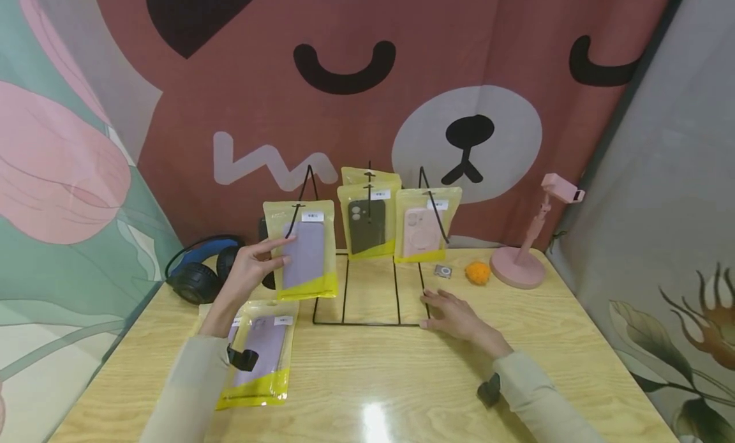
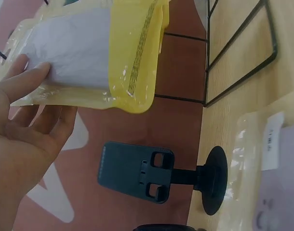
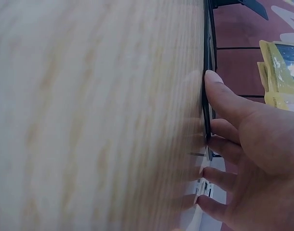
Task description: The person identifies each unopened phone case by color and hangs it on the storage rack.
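Left grip [image 1: 247, 272] pinches a flat clear-yellow plastic pouch [image 1: 304, 255] — slide it level, loose right grip [image 1: 453, 316] bracing the black wire rack [image 1: 367, 324].

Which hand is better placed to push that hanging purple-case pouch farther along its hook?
Likely the left hand: it pinches the purple-case pouch by its edge, near the hook. The right hand touches the rack's base, away from that pouch.
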A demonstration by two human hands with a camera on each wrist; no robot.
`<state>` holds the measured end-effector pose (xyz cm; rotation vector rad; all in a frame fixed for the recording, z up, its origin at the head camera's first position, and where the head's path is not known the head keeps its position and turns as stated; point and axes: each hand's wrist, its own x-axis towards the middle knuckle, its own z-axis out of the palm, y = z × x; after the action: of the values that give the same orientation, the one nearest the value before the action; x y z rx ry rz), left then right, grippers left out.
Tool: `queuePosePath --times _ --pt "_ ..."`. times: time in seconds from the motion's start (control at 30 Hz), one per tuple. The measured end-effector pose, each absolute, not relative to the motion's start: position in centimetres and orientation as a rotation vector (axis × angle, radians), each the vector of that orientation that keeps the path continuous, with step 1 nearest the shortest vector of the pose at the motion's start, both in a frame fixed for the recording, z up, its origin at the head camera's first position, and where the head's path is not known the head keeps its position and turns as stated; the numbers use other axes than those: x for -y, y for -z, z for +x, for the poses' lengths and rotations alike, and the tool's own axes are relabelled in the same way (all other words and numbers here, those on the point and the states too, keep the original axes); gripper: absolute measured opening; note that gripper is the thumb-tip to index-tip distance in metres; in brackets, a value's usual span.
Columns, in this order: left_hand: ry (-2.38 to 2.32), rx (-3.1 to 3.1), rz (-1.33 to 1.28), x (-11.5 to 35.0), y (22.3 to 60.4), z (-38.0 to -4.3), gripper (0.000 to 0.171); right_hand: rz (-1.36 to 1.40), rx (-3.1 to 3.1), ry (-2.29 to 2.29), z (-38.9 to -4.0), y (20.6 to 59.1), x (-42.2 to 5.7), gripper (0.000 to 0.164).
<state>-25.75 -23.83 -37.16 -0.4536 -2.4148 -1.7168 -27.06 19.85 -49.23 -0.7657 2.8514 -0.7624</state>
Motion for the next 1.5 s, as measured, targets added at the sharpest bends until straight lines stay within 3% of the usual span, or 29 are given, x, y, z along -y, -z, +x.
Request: queuePosePath --times 0.4,0.8,0.93,1.33,1.5 --pt "1.772 2.448 -0.325 24.1 37.4 -31.3 0.044 -0.762 -2.842 0.768 -27.0 49.6 -19.5 0.066" --pt "1.789 2.478 -0.283 24.3 36.6 -32.0 0.04 -0.76 -2.843 0.774 -27.0 49.9 -19.3 0.066" --pt "1.7 2.445 -0.326 25.0 36.6 -30.7 0.041 -0.761 -2.841 0.773 -26.9 49.7 -19.2 0.065" --pt "1.305 2.273 -0.283 26.4 36.4 -21.1 0.027 -0.748 -2.856 0.759 -26.9 49.1 -19.5 0.065" --pt "1.245 2.261 -0.261 27.8 37.8 -19.1 0.027 -0.727 -2.851 0.777 -26.9 49.2 -19.7 0.066"
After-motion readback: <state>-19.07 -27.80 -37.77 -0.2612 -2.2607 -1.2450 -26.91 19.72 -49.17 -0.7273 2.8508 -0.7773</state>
